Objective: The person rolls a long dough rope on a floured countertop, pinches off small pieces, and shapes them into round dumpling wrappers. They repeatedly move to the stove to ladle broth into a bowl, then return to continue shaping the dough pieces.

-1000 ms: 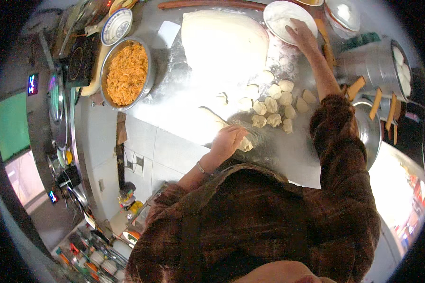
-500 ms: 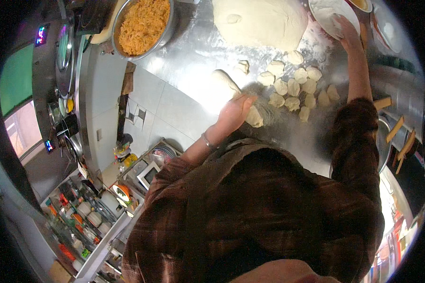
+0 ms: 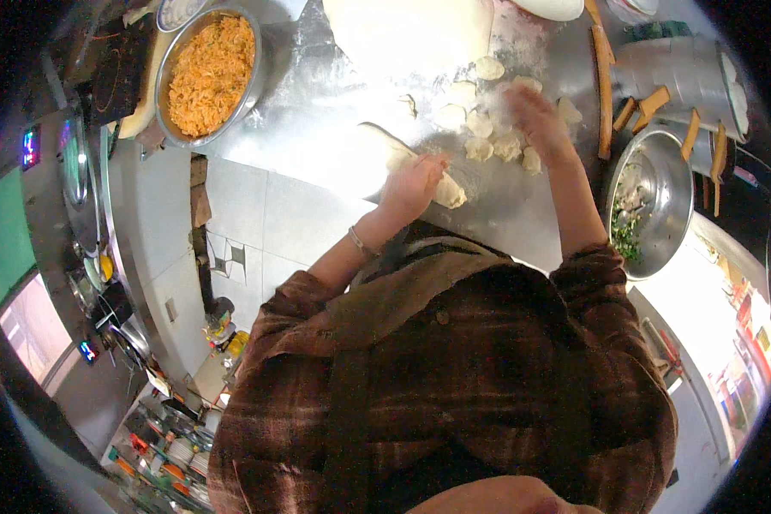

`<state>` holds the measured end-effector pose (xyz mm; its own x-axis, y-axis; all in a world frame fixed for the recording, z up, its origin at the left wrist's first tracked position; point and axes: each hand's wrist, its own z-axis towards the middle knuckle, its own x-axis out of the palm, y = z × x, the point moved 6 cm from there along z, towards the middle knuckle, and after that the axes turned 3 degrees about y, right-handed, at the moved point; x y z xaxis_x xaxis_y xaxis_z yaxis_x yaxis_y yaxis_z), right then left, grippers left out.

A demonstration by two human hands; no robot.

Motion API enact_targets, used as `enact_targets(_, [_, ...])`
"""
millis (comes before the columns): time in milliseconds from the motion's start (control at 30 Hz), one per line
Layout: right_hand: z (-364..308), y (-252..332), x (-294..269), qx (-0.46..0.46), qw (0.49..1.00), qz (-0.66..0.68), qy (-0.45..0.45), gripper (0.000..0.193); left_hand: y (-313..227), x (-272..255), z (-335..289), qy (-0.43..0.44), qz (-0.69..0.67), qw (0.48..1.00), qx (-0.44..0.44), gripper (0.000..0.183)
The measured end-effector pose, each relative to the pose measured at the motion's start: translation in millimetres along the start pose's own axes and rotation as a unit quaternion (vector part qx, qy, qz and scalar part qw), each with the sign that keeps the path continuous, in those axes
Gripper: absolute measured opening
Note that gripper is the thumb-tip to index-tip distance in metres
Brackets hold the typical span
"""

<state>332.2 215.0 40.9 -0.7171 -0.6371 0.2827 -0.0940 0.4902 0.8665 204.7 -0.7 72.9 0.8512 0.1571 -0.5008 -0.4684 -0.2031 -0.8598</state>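
My left hand (image 3: 411, 187) is closed around a long roll of pale dough (image 3: 451, 194), one end of which sticks out on each side of the fingers. Over a cluster of small flattened dough pieces (image 3: 480, 149) hovers my right hand (image 3: 535, 122), its fingers smeared by motion, so whatever they hold cannot be made out. Part of the cluster is hidden beneath that hand. A big slab of dough (image 3: 403, 38) lies on the floured metal table (image 3: 304, 111) beyond both hands.
At the far left stands a metal bowl (image 3: 253, 94) of orange shredded filling (image 3: 210, 81). The rim of a white bowl (image 3: 550, 8) shows at the far edge. To my right are a wooden stick (image 3: 604, 103) and a large metal basin (image 3: 672, 201) with chopped greens (image 3: 625, 236).
My right hand has left the white bowl of flour and come back nearer, over the dough pieces. My left hand still grips the dough roll. The whole view has shifted.
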Motion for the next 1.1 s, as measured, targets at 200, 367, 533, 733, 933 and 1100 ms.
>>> enact_targets(200, [-71.2,-30.6,-60.2,0.057,0.960,-0.185,-0.200,0.019,-6.9,-14.6,-8.3,-0.036,-0.014,0.996,0.083,0.023])
enact_targets(367, [-93.1,-51.0,-63.1,-0.057,0.879,-0.392,-0.264,0.022,-15.3,-7.4,-7.9,-0.021,-0.010,0.994,0.108,0.024])
enact_targets(533, [-81.7,-69.0,-38.9,-0.103,0.718,-0.632,-0.273,0.037,-31.0,9.6,4.9,0.052,-0.012,0.996,0.068,0.028])
enact_targets(733, [-99.6,-51.1,-15.1,0.025,0.976,-0.012,-0.215,0.038,-31.4,51.9,53.1,0.048,-0.129,0.990,-0.008,0.034])
enact_targets(933, [-98.1,-30.1,19.1,-0.013,0.929,0.361,-0.086,0.043,-63.9,107.6,111.8,-0.009,-0.061,0.996,0.063,0.040])
enact_targets(1100, [-94.4,-19.7,-21.9,-0.053,0.917,0.370,-0.136,0.052,-134.2,136.2,92.6,-0.007,-0.047,0.986,0.159,0.041])
